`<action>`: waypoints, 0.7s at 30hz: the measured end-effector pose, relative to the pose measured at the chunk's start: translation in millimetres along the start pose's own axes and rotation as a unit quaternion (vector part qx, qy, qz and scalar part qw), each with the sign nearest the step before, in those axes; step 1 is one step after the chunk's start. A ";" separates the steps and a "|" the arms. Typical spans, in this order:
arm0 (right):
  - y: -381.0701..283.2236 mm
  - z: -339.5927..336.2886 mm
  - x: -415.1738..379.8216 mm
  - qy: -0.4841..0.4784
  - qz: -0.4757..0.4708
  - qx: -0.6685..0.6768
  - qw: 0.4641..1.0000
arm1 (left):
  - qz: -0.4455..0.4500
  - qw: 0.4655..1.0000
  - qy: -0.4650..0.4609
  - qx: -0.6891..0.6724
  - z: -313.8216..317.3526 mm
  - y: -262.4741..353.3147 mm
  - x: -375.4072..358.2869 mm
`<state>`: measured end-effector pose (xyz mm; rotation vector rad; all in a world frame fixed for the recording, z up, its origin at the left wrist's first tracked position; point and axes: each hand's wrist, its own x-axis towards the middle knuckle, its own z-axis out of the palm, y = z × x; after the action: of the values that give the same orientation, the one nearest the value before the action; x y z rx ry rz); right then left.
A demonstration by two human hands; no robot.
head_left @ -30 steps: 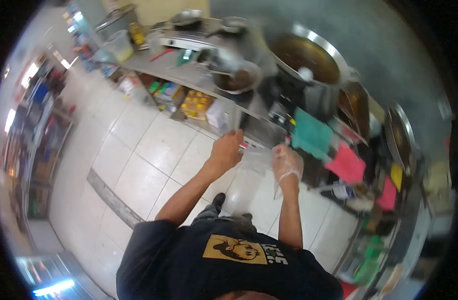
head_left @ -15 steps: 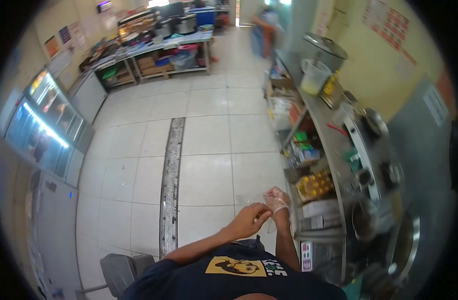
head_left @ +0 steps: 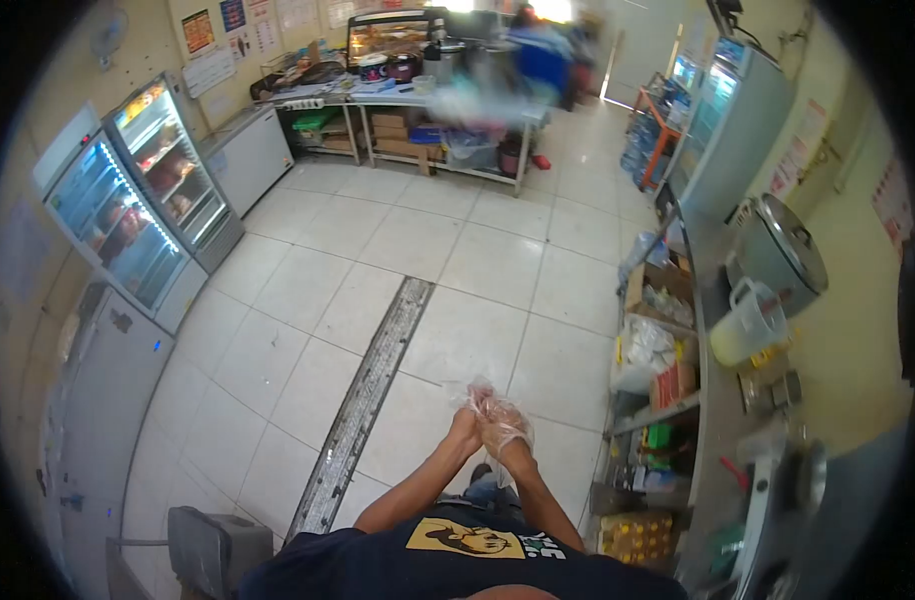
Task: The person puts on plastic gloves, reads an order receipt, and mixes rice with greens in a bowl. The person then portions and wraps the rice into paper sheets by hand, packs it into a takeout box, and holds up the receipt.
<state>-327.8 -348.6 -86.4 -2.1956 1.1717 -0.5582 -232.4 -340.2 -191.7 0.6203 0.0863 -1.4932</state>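
A clear plastic glove (head_left: pixel 519 427) covers my right hand (head_left: pixel 500 428), its loose film bunched around the fingers and reaching the wrist. My left hand (head_left: pixel 466 426) is bare and presses against the gloved fingers, closed on the glove's film near the fingertips. Both hands are held together in front of my body, above the tiled floor. Crumpled film and blur hide how the right fingers are bent.
A metal counter (head_left: pixel 713 400) runs along the right, bearing a plastic jug (head_left: pixel 748 325) and a large lidded pot (head_left: pixel 783 255). Lit display fridges (head_left: pixel 168 165) line the left. A grey bin (head_left: pixel 218 550) stands near my left side. A drain grate (head_left: pixel 378 385) crosses the floor.
The view has turned, bringing more of the room's far end into sight. My left hand has moved from the right wrist area to the gloved fingers.
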 end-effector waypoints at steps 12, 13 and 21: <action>-36.7 65.0 349.6 -0.136 -0.141 -0.087 0.977 | 0.157 0.988 -0.006 -0.011 54.8 251.8 184.7; -46.8 69.9 374.9 -0.157 -0.143 -0.111 0.971 | 0.142 0.989 0.017 -0.040 69.1 274.1 197.0; -55.3 58.5 566.1 -0.150 -0.092 -0.179 0.968 | 0.147 0.988 0.055 0.010 88.7 385.0 423.7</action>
<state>38.5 -785.6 -42.9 -2.6011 0.9700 -0.0768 147.1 -777.3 -168.9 0.6999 0.0621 -1.1760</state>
